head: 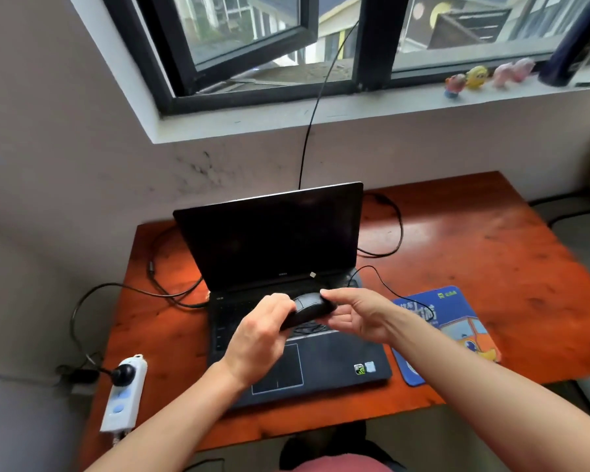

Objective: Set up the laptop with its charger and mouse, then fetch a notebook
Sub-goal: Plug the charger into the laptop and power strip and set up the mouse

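Note:
An open black laptop (273, 240) with a dark screen stands on the orange wooden table (474, 240). Above its keyboard I hold a black wired mouse (309, 310) with both hands: my left hand (259, 335) grips its near end, my right hand (355, 315) pinches the far end. The mouse cable (385, 286) loops from the laptop's right side over the blue mouse pad (457, 332). A charger cable (123, 287) runs from the laptop's left side to a black plug in the white power strip (125, 393). No notebook is in view.
A black cable (312, 124) hangs from the window down behind the laptop and loops on the table's back right. Small toy figures (477, 78) and a dark bottle (573, 49) stand on the windowsill. The power strip lies at the table's front left edge.

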